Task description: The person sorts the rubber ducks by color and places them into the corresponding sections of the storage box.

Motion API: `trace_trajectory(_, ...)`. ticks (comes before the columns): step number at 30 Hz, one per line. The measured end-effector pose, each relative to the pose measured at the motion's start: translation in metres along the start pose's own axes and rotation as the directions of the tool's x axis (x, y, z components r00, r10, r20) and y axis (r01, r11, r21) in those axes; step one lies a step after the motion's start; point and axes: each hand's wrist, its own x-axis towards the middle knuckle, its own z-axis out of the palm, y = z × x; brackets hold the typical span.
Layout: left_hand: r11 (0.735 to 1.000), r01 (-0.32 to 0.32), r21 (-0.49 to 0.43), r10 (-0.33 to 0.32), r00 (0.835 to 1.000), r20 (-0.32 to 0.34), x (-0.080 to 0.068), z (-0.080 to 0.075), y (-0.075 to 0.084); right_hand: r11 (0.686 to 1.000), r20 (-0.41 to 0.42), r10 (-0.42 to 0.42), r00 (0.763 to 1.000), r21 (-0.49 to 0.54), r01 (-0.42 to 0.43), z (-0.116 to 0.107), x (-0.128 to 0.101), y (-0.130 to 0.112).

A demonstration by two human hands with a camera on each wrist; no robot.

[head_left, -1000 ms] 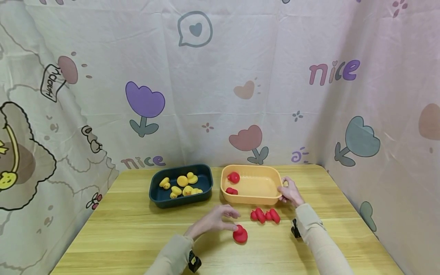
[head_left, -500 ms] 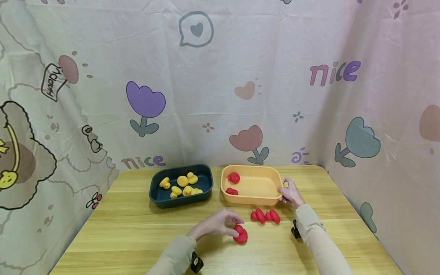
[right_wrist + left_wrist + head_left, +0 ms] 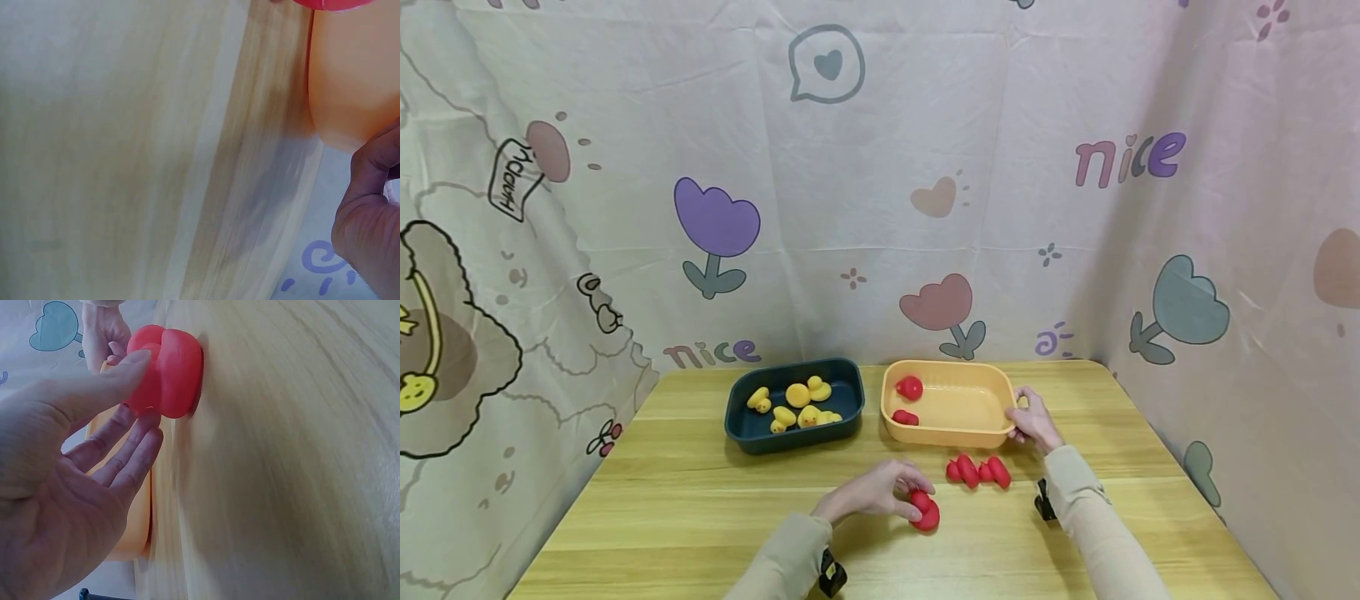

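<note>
My left hand (image 3: 871,490) pinches a red rubber duck (image 3: 928,518) by its head, with the thumb on the near side and fingertips on the far side. In the left wrist view the duck (image 3: 179,372) sits low over the tabletop. At the right end of a yellow-orange bin (image 3: 951,435), my right hand (image 3: 1036,422) grips the rim. Inside that bin two red ducks lie at the left: one upper duck (image 3: 910,387) and one lower duck (image 3: 905,417). Two more red ducks (image 3: 967,472) lie on their sides in front of the bin.
A dark blue bin (image 3: 758,446) stands left of the yellow-orange one, with several yellow rubber ducks (image 3: 798,395) in it. Both bins are near the back of the wooden table (image 3: 662,508). A printed cloth (image 3: 850,208) hangs behind and at the sides.
My left hand has moved slightly right and down, and its thumb and fingers have closed on the red duck's head. The right hand stays on the bin's rim.
</note>
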Motion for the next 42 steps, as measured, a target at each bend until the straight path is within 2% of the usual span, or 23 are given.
trace_trajectory(8,1.000,-0.006,0.028,0.007,1.000,-0.009,0.0009,0.0028,-0.0007,1.000,0.004,-0.007,1.000,-0.009,0.007,-0.0002,0.0010,0.0023)
trace_trajectory(16,1.000,-0.007,0.016,0.007,1.000,-0.015,0.0017,0.0037,-0.0010,1.000,-0.001,-0.005,1.000,-0.013,0.005,-0.0004,0.0022,0.0034)
trace_trajectory(26,0.999,-0.040,-0.016,0.039,0.999,-0.032,0.0011,0.0034,-0.0012,1.000,-0.003,0.003,1.000,-0.004,-0.003,-0.0003,0.0016,0.0021)
trace_trajectory(34,0.997,-0.063,-0.035,0.060,0.996,-0.069,-0.0017,0.0011,0.0014,1.000,0.001,-0.001,1.000,-0.001,0.001,-0.0003,0.0008,0.0006)
trace_trajectory(42,0.994,-0.107,-0.031,0.102,0.985,-0.141,-0.0032,-0.0017,0.0029,1.000,0.003,-0.001,1.000,-0.003,0.001,-0.0008,0.0009,0.0007)
